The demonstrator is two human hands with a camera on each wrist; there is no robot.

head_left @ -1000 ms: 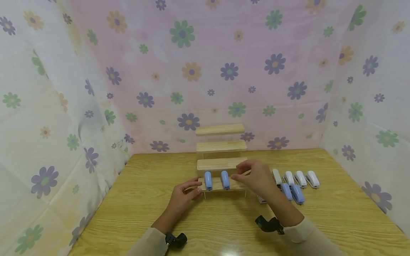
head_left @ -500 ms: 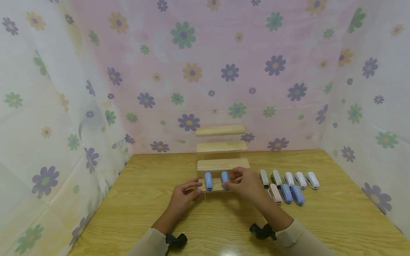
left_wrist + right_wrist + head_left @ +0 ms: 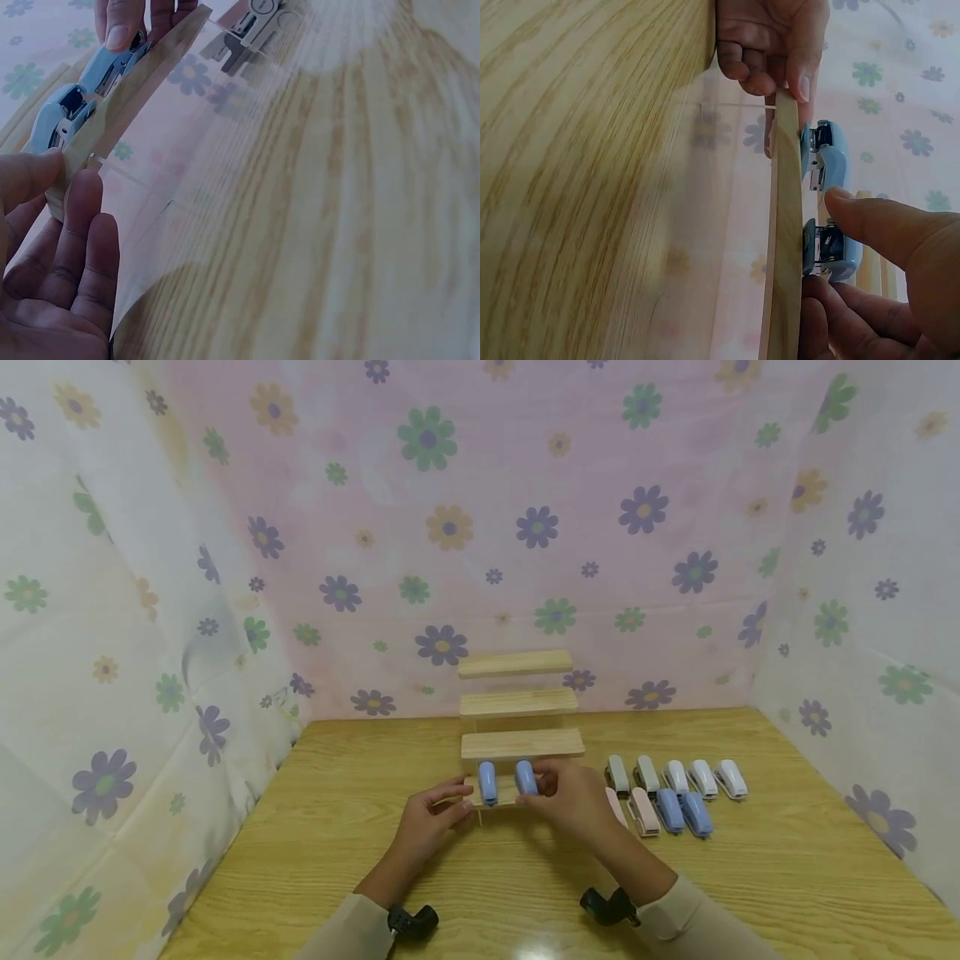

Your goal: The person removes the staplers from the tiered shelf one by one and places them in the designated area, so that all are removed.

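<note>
Two light blue mini staplers stand side by side on the lowest step of a wooden tiered rack. My left hand grips the left end of that step, thumb on top and fingers underneath, close by the left stapler. On the right stapler is my right hand, which pinches it by its sides. In the right wrist view the thumb lies on one side of this held stapler and the fingers on the other. The step's right end is hidden behind the right hand in the head view.
Right of the rack, more staplers lie on the wooden table in two rows. White staplers and grey-green staplers form the back row; blue staplers and pink staplers the front. A flowered cloth hangs behind.
My right hand has moved left from beside the right stapler and now pinches it, which uncovers the pink staplers. My left hand has stayed on the step.
</note>
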